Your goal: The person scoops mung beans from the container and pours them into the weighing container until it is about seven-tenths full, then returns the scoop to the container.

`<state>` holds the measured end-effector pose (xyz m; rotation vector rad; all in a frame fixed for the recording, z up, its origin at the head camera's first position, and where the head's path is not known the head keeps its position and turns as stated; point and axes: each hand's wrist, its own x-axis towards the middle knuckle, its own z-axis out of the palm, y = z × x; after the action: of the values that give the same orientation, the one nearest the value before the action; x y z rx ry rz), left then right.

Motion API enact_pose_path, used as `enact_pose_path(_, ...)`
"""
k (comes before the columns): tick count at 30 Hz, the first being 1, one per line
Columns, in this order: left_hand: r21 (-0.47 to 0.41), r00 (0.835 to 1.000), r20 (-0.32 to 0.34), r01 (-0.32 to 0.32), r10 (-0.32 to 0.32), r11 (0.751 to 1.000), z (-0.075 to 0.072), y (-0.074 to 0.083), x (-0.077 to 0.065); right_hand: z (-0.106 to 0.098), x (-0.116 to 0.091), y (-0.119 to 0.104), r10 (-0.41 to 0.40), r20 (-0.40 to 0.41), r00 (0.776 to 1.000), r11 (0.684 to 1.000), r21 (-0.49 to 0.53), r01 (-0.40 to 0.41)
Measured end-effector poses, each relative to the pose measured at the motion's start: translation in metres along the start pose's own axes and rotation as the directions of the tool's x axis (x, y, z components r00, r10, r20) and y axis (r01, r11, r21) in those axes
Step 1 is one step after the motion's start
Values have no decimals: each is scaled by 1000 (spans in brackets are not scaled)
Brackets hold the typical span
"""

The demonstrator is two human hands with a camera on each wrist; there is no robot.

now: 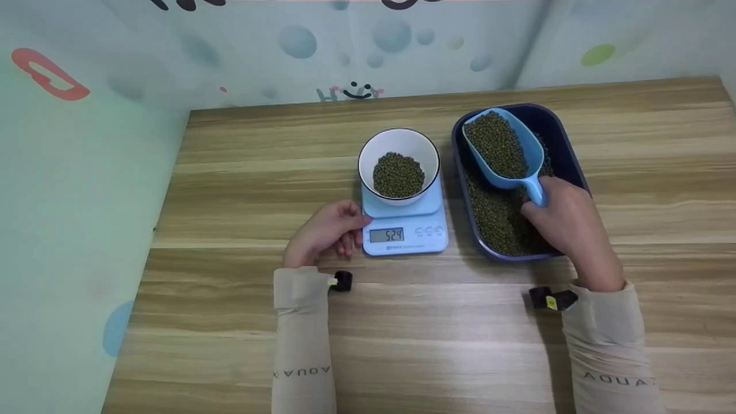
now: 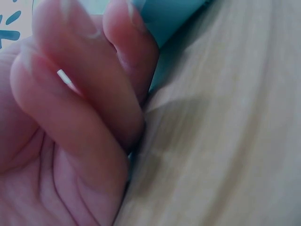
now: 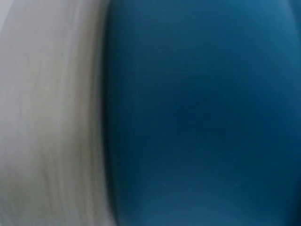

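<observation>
My right hand (image 1: 566, 215) grips the handle of a light blue scoop (image 1: 532, 144), heaped with small green beans (image 1: 495, 144). This scoop is over a dark blue basin (image 1: 560, 129) that holds more of the beans. To the left, a white bowl (image 1: 422, 152) with a dark rim stands on a light blue kitchen scale (image 1: 431, 234), whose display appears to read 524; a decimal point is unclear. Beans lie in the bowl. My left hand (image 1: 328, 230) holds the scale's left edge, thumb at the rim and fingers (image 2: 80, 127) curled beside it.
Everything stands on a wood-grain table (image 1: 230, 230). A patterned curtain-like backdrop (image 1: 259, 57) rises behind the table and along its left side. The basin's raised wall (image 3: 202, 113) fills much of the right wrist view.
</observation>
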<state>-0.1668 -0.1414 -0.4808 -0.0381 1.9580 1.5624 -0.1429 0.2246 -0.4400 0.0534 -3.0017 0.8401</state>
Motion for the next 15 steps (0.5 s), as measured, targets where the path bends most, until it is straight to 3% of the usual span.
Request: enact_pose_path(15,-26,1000,-2,-29,29,999,1,0,-2,-1,-1,-2,-13,-7,1000,1000,-9,13)
